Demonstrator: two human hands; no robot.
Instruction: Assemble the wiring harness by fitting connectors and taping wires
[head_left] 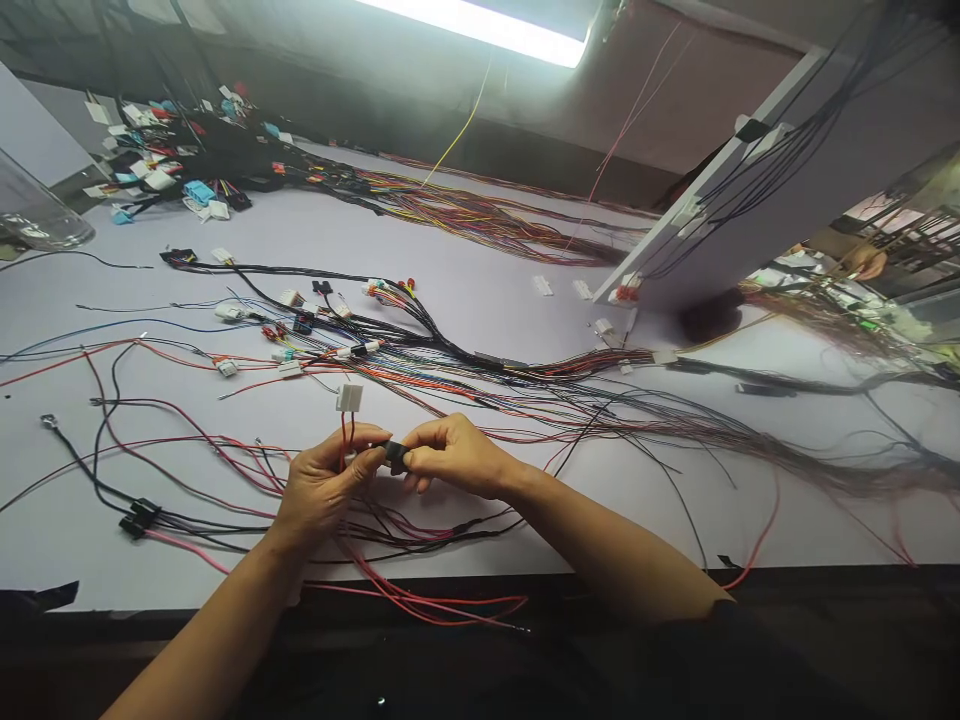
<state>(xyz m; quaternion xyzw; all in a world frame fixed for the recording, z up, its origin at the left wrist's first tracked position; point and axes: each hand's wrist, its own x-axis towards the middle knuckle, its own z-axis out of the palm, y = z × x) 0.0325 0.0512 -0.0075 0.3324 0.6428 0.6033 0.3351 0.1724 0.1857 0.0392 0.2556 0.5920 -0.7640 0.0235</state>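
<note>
My left hand [319,487] is closed in a pinch on red wires that rise to a small white connector [349,398] just above it. My right hand [454,457] is closed on a small black piece [395,455], which sits between the two hands and looks like tape or a sleeve on the wires. Both hands hover just above the white table [465,280], near its front edge. Red and black wires [420,600] trail from the hands down over that edge.
A large wire harness [450,350] with many coloured connectors spreads across the table's middle. A heap of connectors [172,160] lies at the far left. A clear container [37,215] stands at the left edge. A white board [712,210] strung with wires leans at right.
</note>
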